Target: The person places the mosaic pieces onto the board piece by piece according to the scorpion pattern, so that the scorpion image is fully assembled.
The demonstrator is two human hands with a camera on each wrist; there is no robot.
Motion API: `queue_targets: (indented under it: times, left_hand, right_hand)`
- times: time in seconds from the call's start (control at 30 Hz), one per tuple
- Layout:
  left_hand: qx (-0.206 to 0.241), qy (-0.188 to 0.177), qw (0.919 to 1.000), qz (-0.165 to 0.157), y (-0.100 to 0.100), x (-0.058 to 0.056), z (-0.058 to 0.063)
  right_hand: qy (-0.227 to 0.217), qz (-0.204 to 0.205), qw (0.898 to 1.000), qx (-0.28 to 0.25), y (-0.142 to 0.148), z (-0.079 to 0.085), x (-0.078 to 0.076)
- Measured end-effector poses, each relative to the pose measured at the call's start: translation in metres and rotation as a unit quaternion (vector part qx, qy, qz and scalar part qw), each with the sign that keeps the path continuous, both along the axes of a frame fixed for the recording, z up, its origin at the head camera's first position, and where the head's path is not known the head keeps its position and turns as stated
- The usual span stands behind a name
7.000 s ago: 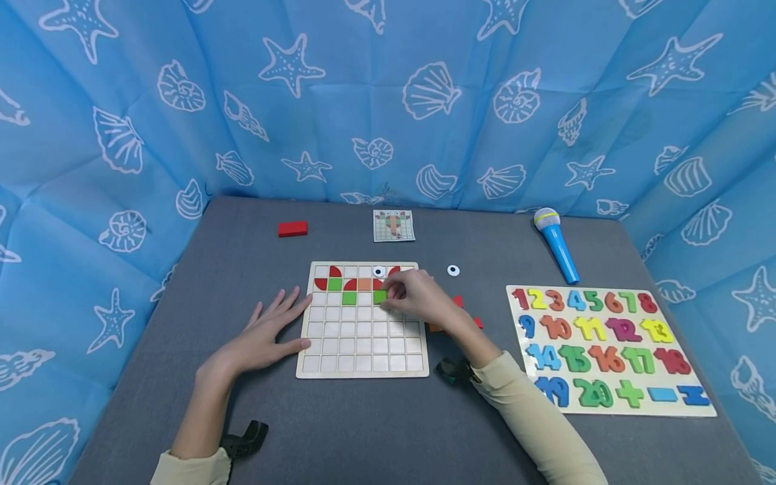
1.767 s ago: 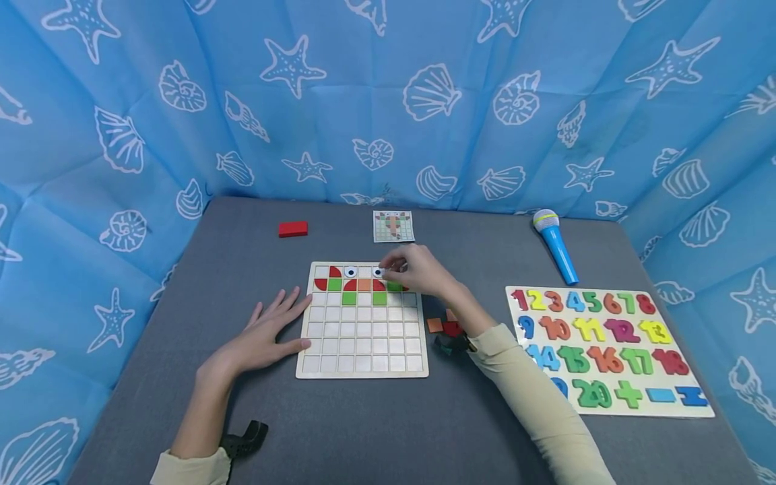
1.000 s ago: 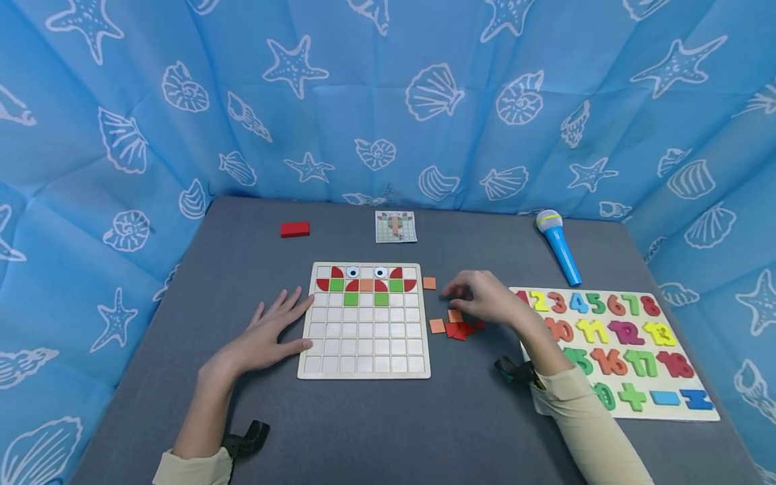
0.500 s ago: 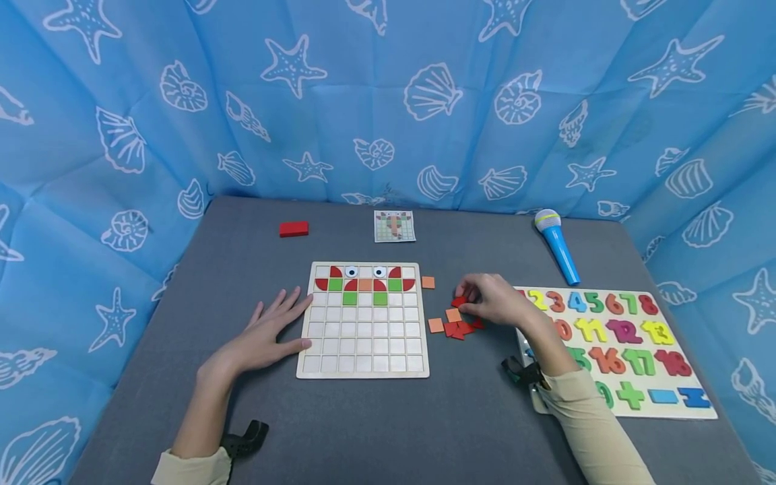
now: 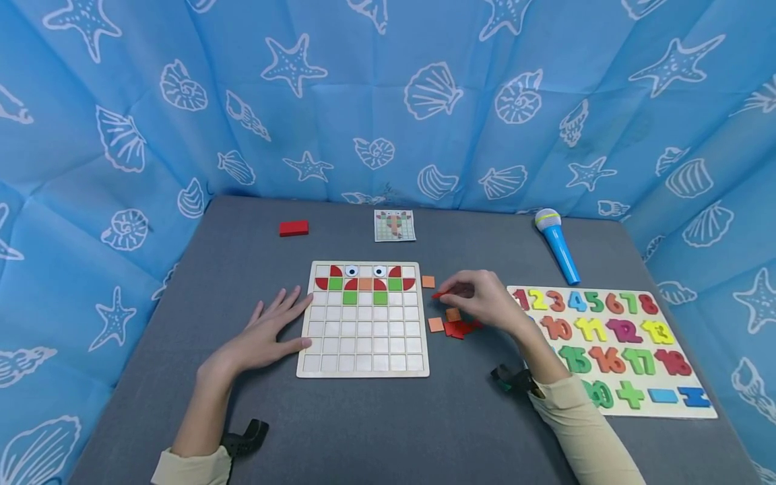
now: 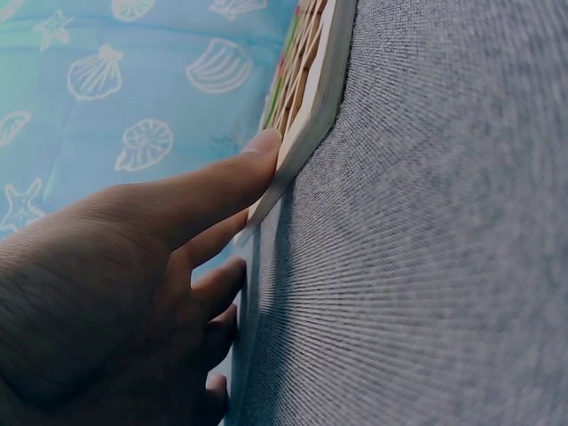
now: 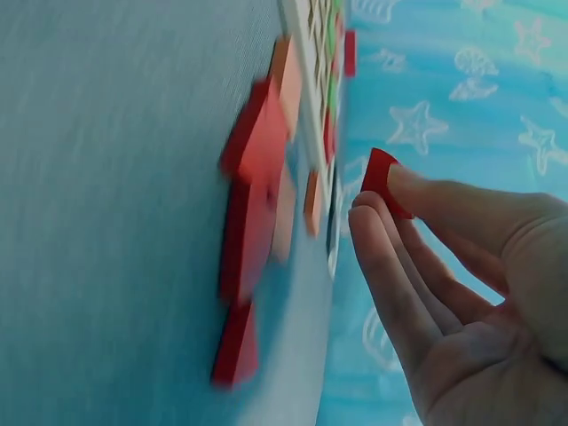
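Note:
My right hand (image 5: 488, 300) pinches a small red tile (image 7: 380, 182) between thumb and fingertips, raised above the table just right of the square wooden grid board (image 5: 364, 347). Below it lie a heap of red tiles (image 5: 457, 329) and an orange square tile (image 5: 453, 314). My left hand (image 5: 261, 343) is spread flat at the board's left side, its thumb (image 6: 264, 146) touching the edge. In the board's upper rows sit red quarter-circle tiles, green squares (image 5: 349, 298), an orange square (image 5: 365, 284) and two eye discs (image 5: 379, 271).
Two more orange squares (image 5: 428, 281) (image 5: 436, 325) lie along the board's right edge. Behind the board are a pattern card (image 5: 395, 225) and a red block (image 5: 294, 228). A number puzzle board (image 5: 612, 350) and a blue toy microphone (image 5: 558, 246) are at the right.
An eye disc and a green square have joined the board's upper rows. My right hand has gone to the red heap, taken a tile and moved back left with it. The left hand stays put.

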State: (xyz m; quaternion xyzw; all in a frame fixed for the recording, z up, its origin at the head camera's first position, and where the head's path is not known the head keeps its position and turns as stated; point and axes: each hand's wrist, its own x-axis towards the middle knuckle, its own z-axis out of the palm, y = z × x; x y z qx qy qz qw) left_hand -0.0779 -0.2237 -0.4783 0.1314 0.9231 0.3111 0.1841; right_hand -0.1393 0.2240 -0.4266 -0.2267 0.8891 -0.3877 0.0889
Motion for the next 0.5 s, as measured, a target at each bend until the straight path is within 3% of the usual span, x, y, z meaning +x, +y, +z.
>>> queue_targets:
  times: [0.23,0.5]
  left_hand:
    - [-0.002,-0.001,1.0000,0.001,-0.001,-0.001,-0.001]
    - [-0.002,0.001,1.0000,-0.001,0.000,-0.001,-0.001]
  right_hand:
    - [-0.011,0.056,0.998,-0.035,-0.032,0.000,0.009]
    - [-0.006,0.108,0.994,-0.032,-0.069,-0.005,0.008]
